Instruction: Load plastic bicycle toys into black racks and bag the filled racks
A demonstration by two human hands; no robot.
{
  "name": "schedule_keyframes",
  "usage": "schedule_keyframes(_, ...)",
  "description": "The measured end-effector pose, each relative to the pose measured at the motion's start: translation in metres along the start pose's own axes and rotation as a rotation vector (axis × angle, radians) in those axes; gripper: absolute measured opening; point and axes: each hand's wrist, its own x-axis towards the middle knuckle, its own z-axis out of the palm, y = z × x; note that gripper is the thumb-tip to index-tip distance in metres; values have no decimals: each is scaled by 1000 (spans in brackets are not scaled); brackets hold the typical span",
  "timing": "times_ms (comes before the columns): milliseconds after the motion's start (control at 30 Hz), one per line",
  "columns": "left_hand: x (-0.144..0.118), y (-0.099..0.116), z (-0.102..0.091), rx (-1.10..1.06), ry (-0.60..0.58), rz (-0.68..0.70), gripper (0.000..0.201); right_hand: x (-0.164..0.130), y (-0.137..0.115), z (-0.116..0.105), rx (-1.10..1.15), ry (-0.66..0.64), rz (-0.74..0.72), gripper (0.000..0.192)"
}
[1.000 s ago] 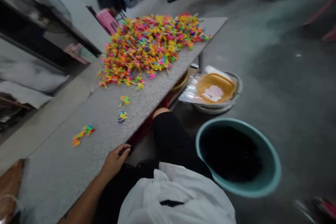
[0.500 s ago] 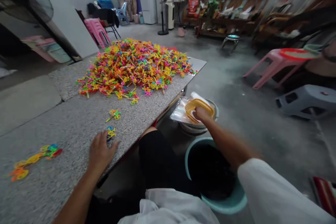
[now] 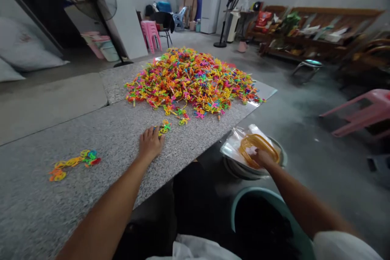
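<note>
My left hand (image 3: 150,144) lies low over the speckled stone table (image 3: 122,130), fingers stretched and thumb apart. Touching its fingertips are a few small colourful plastic bicycle-like trinkets (image 3: 164,127). To its left stretches a short row of similar trinkets (image 3: 73,162), orange and yellow with green, blue and red at one end. My right hand (image 3: 263,158) reaches into a yellow plastic basket (image 3: 271,148), fingers drawn together. Small whitish bits (image 3: 251,150) lie in the basket by the fingers; what they pinch is hidden.
A large heap of colourful trinkets (image 3: 191,81) covers the table's far end. Clear plastic bags (image 3: 233,144) lie under the basket, on a round tub. Below my right arm stands a teal bucket (image 3: 236,207) with a black lining. A pink stool (image 3: 365,109) stands at right.
My view has turned left. The left hand has slid forward along the table, bringing one trinket up against another. The right hand stays in the basket, now reaching deeper.
</note>
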Motion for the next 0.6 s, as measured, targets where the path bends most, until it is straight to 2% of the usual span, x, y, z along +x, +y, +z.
schedule_keyframes(133,-1,4,-13,-80,21,31,66,-21,-11,-13,-153,-84,-6,12)
schedule_keyframes(233,-4,-2,-16,-156,-8,159,72,-59,-9,-31,-282,-149,-133,21)
schedule_keyframes(300,-5,-5,-12,-208,67,161,72,-92,6,-42,-415,-351,-123,23)
schedule_keyframes(400,-10,-4,-8,-268,65,225,75,-151,44,-52,-657,-678,-13,9)
schedule_keyframes(500,-18,-1,-11,-297,54,258,75,-203,82,-51,-801,-759,61,38)
schedule_keyframes(600,-23,2,-13,-300,60,242,70,-235,104,-42,-887,-788,66,49)
